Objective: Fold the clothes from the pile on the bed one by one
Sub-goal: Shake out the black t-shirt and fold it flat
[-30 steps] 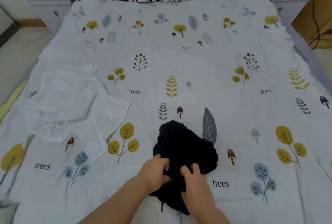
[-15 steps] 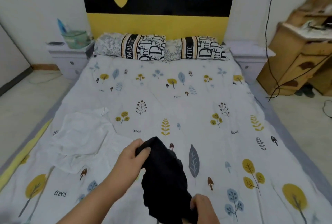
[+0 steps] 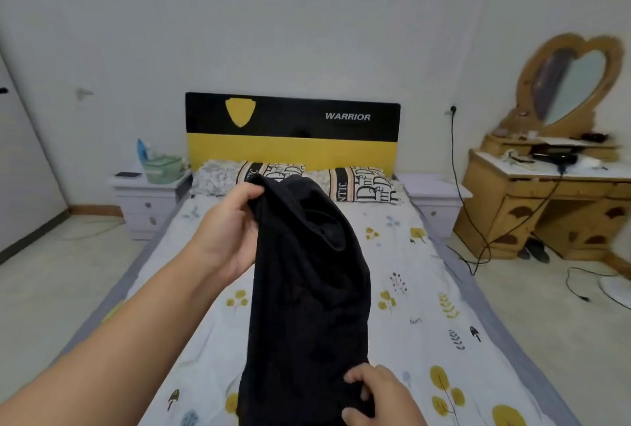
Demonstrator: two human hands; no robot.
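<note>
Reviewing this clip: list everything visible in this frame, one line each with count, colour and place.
garment: 1, black, held up over the bed
bed: 1, white leaf-print sheet, centre
headboard: 1, black and yellow, against the far wall
pillows: 2, lettered black, white and tan, at the bed's head
nightstands: 2, white, one each side of the bed
dressing table: 1, wooden, right, with heart-shaped mirror
cables: black, several, from the wall socket to the floor, right
hands: left hand grips the garment's top; right hand grips its lower part
</note>
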